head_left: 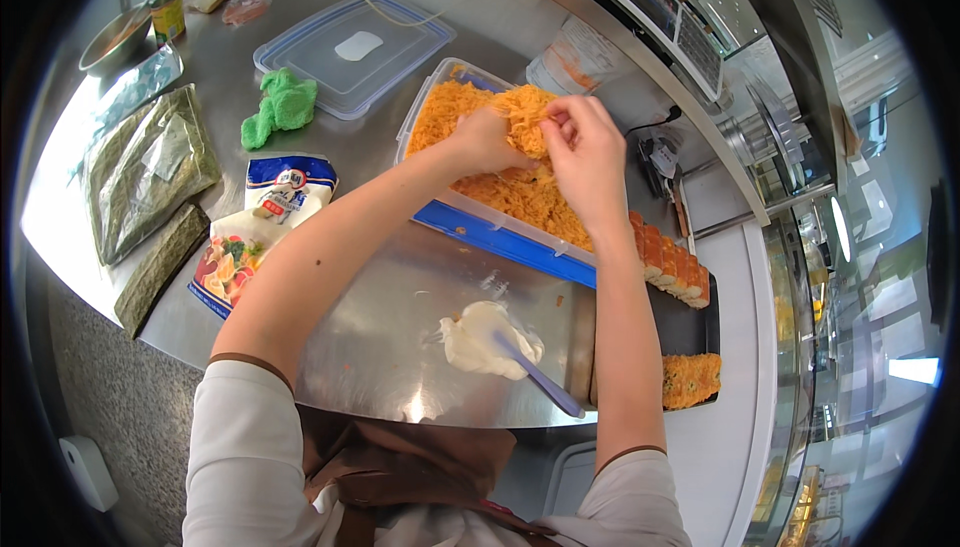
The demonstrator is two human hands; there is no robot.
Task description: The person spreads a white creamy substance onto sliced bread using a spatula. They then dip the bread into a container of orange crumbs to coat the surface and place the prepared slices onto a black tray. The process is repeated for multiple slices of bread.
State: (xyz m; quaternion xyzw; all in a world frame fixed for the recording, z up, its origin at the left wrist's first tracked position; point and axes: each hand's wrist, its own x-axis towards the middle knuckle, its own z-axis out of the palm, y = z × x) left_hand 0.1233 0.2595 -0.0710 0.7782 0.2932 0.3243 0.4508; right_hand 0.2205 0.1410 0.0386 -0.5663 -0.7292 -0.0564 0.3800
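Observation:
A plastic bin (510,239) with a blue lower edge is full of orange, fluffy meat floss (535,199). Over it, my left hand (484,142) curls round a raised clump of orange floss (524,112), its fingers partly hidden. My right hand (586,147) is closed, thumb and fingertips pinched at the clump's right side. Whether something lies inside the clump, I cannot tell. Nearer me, a dollop of white cream (470,342) sits on the steel worktop (370,347), with a grey-purple spatula (540,375) resting in it.
Right of the bin, a dark tray (690,332) holds sliced rolls (668,262) and a floss-coated roll (691,379). At left are a green cloth (281,109), a printed packet (265,222) and bagged seaweed sheets (150,172). A clear lid (355,52) lies behind. A shelf edge (690,112) overhangs at right.

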